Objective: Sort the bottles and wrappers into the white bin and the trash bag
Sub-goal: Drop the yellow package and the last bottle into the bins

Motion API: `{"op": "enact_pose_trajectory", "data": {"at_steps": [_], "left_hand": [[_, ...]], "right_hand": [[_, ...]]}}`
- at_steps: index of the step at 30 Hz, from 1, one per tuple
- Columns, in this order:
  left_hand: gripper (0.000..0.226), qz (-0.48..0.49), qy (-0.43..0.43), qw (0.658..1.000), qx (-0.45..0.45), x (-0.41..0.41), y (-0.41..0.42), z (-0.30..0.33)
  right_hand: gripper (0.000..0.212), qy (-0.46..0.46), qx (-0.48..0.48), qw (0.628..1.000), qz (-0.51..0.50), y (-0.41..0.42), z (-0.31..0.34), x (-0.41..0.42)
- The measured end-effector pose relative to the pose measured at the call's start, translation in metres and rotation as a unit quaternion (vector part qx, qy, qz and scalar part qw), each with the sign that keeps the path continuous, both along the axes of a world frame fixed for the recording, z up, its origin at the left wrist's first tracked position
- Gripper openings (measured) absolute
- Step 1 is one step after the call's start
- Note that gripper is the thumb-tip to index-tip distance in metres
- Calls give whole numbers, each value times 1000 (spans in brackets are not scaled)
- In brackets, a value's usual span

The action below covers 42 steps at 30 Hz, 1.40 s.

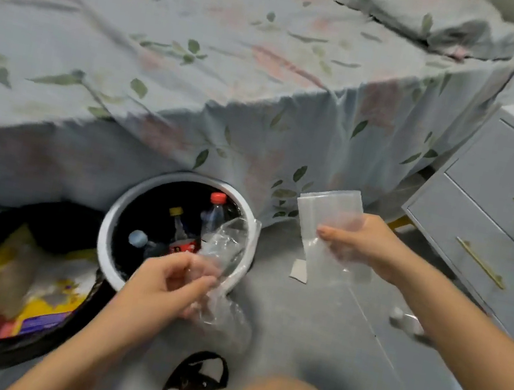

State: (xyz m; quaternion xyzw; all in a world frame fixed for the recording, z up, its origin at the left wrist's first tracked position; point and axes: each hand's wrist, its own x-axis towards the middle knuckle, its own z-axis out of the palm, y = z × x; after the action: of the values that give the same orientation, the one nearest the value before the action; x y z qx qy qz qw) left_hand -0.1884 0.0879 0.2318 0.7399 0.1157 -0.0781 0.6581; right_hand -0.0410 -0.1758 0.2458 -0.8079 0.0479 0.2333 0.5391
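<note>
My left hand [169,286] grips a crumpled clear plastic wrapper [225,251] just in front of the white bin [115,211]. Inside the bin stand three bottles: one with a red cap [215,213], a dark one with a yellow cap [181,231] and one with a pale blue cap [138,239]. My right hand [365,246] holds a flat clear plastic wrapper [326,214] to the right of the bin. The black trash bag [37,225] lies open at the lower left with yellow and purple wrappers [26,288] inside.
A bed with a floral grey sheet [203,65] fills the back. A grey drawer unit [502,217] with gold handles stands at the right. On the floor lie a small paper scrap [300,270] and a small clear bottle [406,322]. My sandal [191,382] and knees are at the bottom.
</note>
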Motion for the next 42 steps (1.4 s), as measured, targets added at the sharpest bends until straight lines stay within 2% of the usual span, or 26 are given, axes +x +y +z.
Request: {"op": "enact_pose_trajectory", "data": {"at_steps": [4,8,11,13,15,16,17,18,19,21,22,24,25,26,28,29,33,35,37,38,39,41,42], "left_hand": [[11,150,18,987,58,-27,86,-1],[8,244,74,958,129,-39,167,-29],[14,243,136,931,236,-35,209,-51],[22,231,171,920,264,-32,225,-65],[22,190,216,899,330,-30,230,-71],[17,139,247,868,408,-29,230,-73],[22,91,259,827,490,-28,228,-77],[38,68,243,794,553,-26,223,-78],[50,71,196,794,572,-22,212,-73],[50,119,44,848,515,-10,173,-52],[44,138,-13,894,426,-5,149,-34],[37,105,-21,984,142,1,96,2],[37,56,-6,998,9,0,71,15],[37,7,1,999,-54,-2,50,22],[37,-46,-10,997,-65,-6,18,23],[34,-33,-17,997,-66,-7,11,19],[18,100,-10,991,-92,-8,21,1],[14,142,-5,988,-61,-12,46,-10],[12,189,13,982,-6,-17,84,-27],[14,214,30,976,35,-21,106,-37],[18,236,57,967,75,-25,130,-48],[25,268,115,949,123,-35,170,-69],[25,280,135,940,138,-39,185,-78]], "right_hand": [[36,-41,18,998,35,47,49,-26],[19,-53,56,995,57,93,60,-55],[18,-45,71,994,70,108,49,-71],[19,-36,66,995,67,110,44,-75],[22,-36,57,996,64,111,42,-73],[23,-38,55,996,61,111,42,-72],[24,-39,53,996,59,112,42,-71],[24,-42,53,996,60,112,42,-70],[24,-44,51,996,63,114,42,-70],[24,-48,48,995,69,118,42,-70],[24,-46,50,995,70,120,41,-70],[24,-35,58,995,72,125,39,-71],[23,-31,63,995,72,127,39,-73],[21,-26,69,995,71,129,38,-74],[19,-20,82,994,71,130,38,-77],[19,-20,87,994,70,130,39,-78],[19,-31,78,995,60,130,37,-77],[16,-20,29,997,74,127,33,-73],[16,-41,-77,990,115,119,24,-66],[17,-72,-172,970,158,114,18,-63],[17,-106,-283,930,210,109,10,-60],[14,-147,-469,819,296,102,-6,-60],[17,-141,-518,780,321,99,-13,-61]]}}
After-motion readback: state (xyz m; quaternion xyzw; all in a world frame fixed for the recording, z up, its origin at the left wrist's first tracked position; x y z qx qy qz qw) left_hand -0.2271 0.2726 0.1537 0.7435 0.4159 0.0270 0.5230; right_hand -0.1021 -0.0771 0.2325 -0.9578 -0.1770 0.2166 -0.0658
